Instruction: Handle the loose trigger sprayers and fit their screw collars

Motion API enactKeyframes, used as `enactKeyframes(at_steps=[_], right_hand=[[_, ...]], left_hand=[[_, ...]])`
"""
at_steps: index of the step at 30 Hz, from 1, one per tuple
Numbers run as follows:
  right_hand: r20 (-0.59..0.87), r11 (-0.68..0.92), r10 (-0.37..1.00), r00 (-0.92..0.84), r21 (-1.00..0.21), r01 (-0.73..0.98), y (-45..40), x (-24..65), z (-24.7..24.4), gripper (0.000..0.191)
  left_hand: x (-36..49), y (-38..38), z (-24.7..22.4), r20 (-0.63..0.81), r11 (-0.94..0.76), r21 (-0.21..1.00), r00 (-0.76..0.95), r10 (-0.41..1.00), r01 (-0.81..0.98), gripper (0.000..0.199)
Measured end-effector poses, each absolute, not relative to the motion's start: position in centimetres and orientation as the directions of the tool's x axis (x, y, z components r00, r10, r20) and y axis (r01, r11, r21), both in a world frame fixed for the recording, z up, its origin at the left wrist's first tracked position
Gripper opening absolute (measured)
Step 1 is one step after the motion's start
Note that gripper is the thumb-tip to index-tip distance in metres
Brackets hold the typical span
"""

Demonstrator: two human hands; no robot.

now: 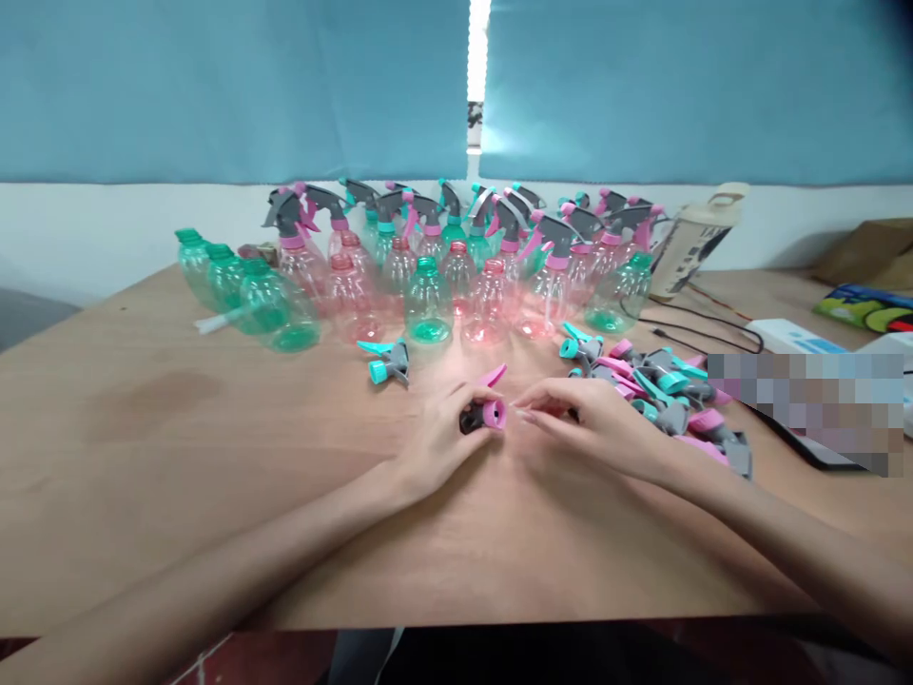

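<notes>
My left hand is wrapped round a grey and pink spray trigger head, its pink collar facing right and its pink lever pointing up. Just right of that collar, my right hand has thumb and fingertips pinched together; whatever they hold is too small to make out. A teal and grey spray head lies alone on the table beyond my left hand. Beside my right hand is a heap of pink, teal and grey spray heads.
Across the back of the wooden table stand several clear bottles, some open like the green bottle, others topped with spray heads. Whitish thin tubes lie at left. A cream shaker bottle, black cable and blurred-out device occupy the right.
</notes>
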State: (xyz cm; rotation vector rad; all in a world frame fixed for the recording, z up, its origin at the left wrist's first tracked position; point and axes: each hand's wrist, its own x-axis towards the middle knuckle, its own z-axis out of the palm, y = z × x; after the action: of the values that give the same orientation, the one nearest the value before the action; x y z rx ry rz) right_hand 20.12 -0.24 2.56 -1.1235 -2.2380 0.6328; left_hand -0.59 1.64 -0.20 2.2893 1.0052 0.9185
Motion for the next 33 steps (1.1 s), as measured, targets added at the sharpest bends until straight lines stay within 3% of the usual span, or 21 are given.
enactKeyframes(at_steps=[6, 10, 17, 33], right_hand=[[0.283, 0.498, 0.854, -0.436, -0.687, 0.529, 0.6, 20.6, 0.4, 0.022], [0.275, 0.48, 0.869, -0.411, -0.664, 0.573, 0.1, 20.4, -0.4, 0.027], [0.177, 0.446, 0.865, -0.47, -0.7, 0.557, -1.5, 19.6, -1.4, 0.051], [0.119, 0.356, 0.884, -0.451, -0.797, 0.487, -1.4, 19.7, -1.5, 0.048]], left_hand=[[1.0, 2.5, -0.3, 0.426, -0.643, 0.597, 0.49, 0.761, 0.48, 0.024], [1.1, 2.4, -0.3, 0.437, -0.647, 0.537, 0.478, 0.762, 0.541, 0.024], [0.6, 2.4, -0.3, 0.412, -0.62, 0.541, 0.464, 0.784, 0.568, 0.025], [0.2, 2.2, -0.8, 0.343, -0.668, 0.468, 0.578, 0.74, 0.578, 0.023]])
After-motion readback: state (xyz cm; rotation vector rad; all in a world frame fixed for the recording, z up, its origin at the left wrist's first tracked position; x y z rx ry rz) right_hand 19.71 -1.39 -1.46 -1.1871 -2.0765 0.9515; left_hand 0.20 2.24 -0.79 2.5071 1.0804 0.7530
